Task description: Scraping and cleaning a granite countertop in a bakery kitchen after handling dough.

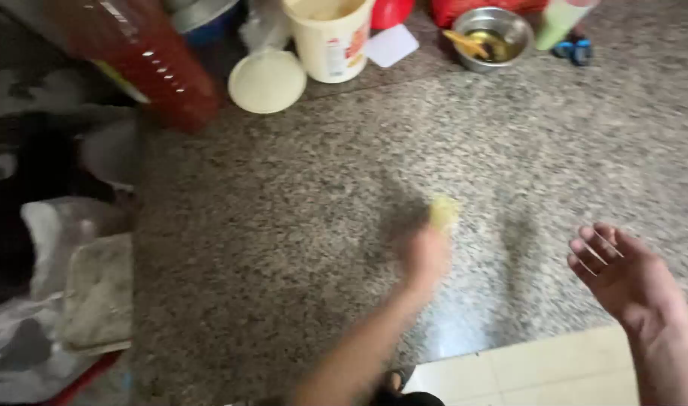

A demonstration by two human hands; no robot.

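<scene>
Motion blurs the left hand (pixel 425 252) pinching a small yellow piece (pixel 443 213) over the speckled counter (pixel 284 225); the right hand (pixel 622 274) hovers spread, fingers curled.

Count of things on the speckled floor

Two hands, left (pixel 425 254) and right (pixel 622 272); one yellow lump (pixel 443 213); one cream bucket (pixel 330 41); one round lid (pixel 267 81); one steel bowl (pixel 494 37); one red container (pixel 152 64).

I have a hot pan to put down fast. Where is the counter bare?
Bare speckled counter lies between the left hand and the red bottle, and above the right hand, below the steel bowl. Crowded: the back edge around the white bucket and round lid.
</scene>
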